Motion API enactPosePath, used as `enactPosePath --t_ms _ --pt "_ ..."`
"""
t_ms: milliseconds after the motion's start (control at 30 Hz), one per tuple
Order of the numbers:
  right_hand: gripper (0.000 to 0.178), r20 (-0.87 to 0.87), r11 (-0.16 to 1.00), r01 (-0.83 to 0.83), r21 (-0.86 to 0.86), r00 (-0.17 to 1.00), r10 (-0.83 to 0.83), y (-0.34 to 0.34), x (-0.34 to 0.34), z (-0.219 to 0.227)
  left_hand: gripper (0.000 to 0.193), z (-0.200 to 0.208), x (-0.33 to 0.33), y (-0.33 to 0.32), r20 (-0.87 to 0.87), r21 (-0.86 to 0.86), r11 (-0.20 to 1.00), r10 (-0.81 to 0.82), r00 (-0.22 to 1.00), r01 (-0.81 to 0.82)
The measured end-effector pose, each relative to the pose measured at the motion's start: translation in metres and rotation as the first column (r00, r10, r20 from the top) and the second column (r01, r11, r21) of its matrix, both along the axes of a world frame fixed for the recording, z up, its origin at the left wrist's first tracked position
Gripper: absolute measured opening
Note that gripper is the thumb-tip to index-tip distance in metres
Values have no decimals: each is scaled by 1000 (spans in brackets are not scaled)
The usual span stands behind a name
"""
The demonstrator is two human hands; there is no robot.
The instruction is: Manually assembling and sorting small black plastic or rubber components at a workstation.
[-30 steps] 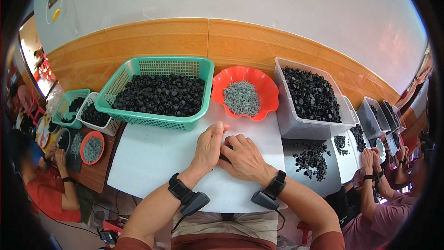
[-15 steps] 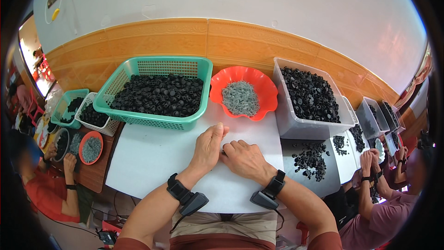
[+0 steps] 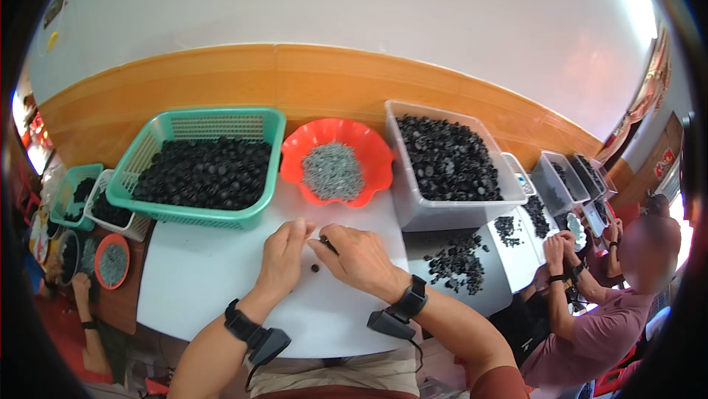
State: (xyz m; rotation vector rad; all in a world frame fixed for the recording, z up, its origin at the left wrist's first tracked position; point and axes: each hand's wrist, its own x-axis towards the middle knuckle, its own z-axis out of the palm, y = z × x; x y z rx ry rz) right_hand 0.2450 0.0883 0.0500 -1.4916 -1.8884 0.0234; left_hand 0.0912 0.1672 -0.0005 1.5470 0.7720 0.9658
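Note:
My left hand (image 3: 283, 257) is above the white tabletop (image 3: 192, 273), its fingers curled in a pinch; whatever they hold is hidden. Close on its right, my right hand (image 3: 359, 257) is closed on a small black plastic part (image 3: 327, 243), seen between thumb and fingers. Just below the gap between the hands, a single small black plastic piece (image 3: 315, 268) lies on the white surface. Beyond my hands stands a red scalloped bowl (image 3: 377, 150) full of thin grey metal pieces, possibly pins or screws.
A green basket (image 3: 177, 216) of black caps stands at the back left, a clear bin (image 3: 450, 216) of black parts at the back right. Loose black parts (image 3: 457, 265) cover a dark board. Co-workers sit at both sides; one in a pink shirt (image 3: 590, 332) is at right.
The view has swung, shifting the containers leftward in it. My hands have parted slightly, and a small black piece now shows on the table between them; the black part in my right hand is plainer.

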Motion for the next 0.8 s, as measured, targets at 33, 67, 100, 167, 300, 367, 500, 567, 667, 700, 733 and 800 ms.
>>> enactPosePath --t_ms 33,67,100,167,300,367,500,567,667,700,733,800 --pt "22 13 1000 12 7 1000 -12 -3 3 11 56 1 -2 -1 -20 9 1000 2 1000 -2" --pt "24 -23 1000 3 5 1000 -2 -6 4 23 56 3 -4 -2 -45 17 1000 9 999 -9" --pt "25 -59 1000 -8 5 998 8 -6 6 34 56 7 -4 -4 -37 24 1000 3 999 -2" --pt "24 -38 997 14 71 999 -12 -4 22 53 55 9 -3 -6 -90 56 998 31 995 -26" --pt "25 -48 954 223 201 975 -218 10 73 90 52 4 -2 -4 -138 90 995 43 990 -31" --pt "28 6 931 321 172 945 -327 15 106 113 49 6 -3 -6 -149 97 995 53 987 -38" --pt "33 224 848 455 273 827 -516 29 198 130 46 9 1 -9 -144 130 991 55 988 -36" --pt "34 294 825 514 233 772 -564 34 239 134 45 12 3 -10 -170 166 986 26 985 3" --pt "36 424 801 580 147 695 -581 44 282 126 44 13 1 -9 -192 183 983 32 981 4" --pt "37 481 798 594 104 672 -563 48 292 122 44 14 1 -9 -194 182 983 34 980 2" --pt "37 516 783 620 47 656 -551 52 301 114 44 14 1 -9 -204 179 984 33 978 4" --pt "38 509 811 583 56 682 -525 55 320 96 43 17 2 -9 -217 171 985 32 976 6"
